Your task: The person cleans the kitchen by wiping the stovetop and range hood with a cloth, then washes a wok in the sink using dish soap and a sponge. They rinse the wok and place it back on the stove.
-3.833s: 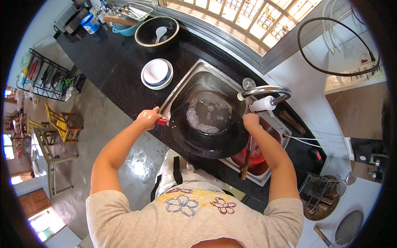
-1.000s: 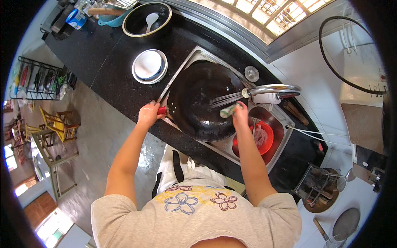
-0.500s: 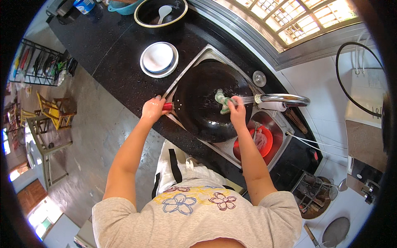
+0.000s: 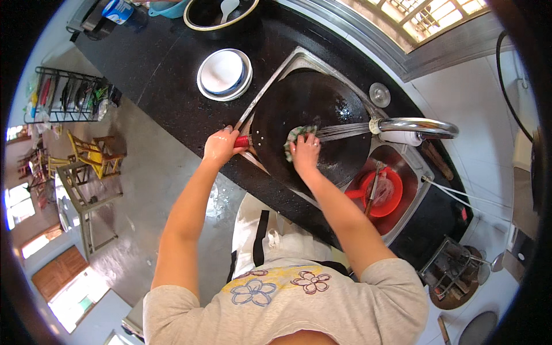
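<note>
woks: we count one, black, in the sink (image 4: 313,129)
scrub pads: one, green and white (image 4: 294,138)
taps: one chrome spout (image 4: 417,125), water running
sinks: one steel basin (image 4: 402,158)
red bowls: one (image 4: 380,192)
white plate stacks: one (image 4: 224,73)
dark pans on counter: one, with one white spoon (image 4: 221,10)
hands: we see two, left (image 4: 219,145), right (image 4: 305,150)
wire racks: one (image 4: 69,95)
yellow chairs: one (image 4: 92,152)

faucet (image 4: 417,125) overhangs wok (image 4: 322,109); left counter (image 4: 155,75) open.
</note>
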